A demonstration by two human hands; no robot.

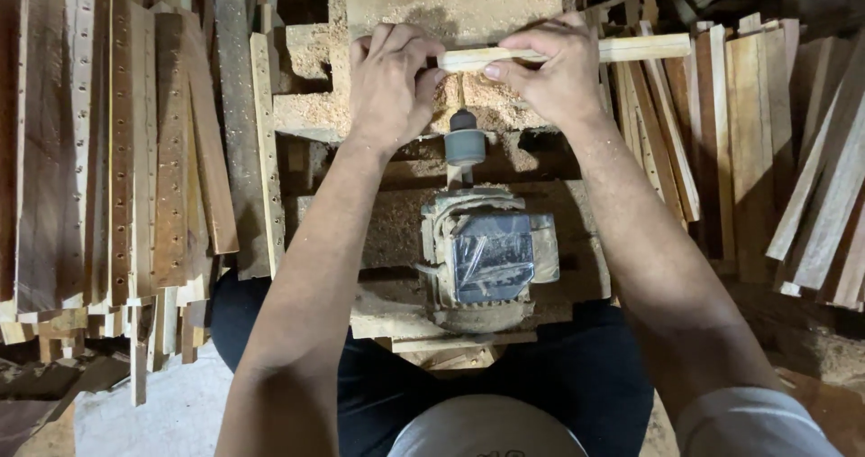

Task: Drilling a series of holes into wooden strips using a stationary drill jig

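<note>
A pale wooden strip (644, 48) lies crosswise over a sawdust-covered wooden bench (306, 110). My left hand (389, 83) grips its left end and my right hand (551, 69) holds it just to the right. Between my hands, a thin drill bit in a grey chuck (465, 140) points up at the strip. The chuck sticks out of a dusty grey electric motor (487, 257) fixed to the bench in front of me.
Stacks of brown wooden slats with rows of drilled holes (135, 159) lie at the left. Plain wooden strips (748, 141) are piled at the right. Sawdust covers the board (450, 2) behind the strip. A pale floor (153, 412) shows at the lower left.
</note>
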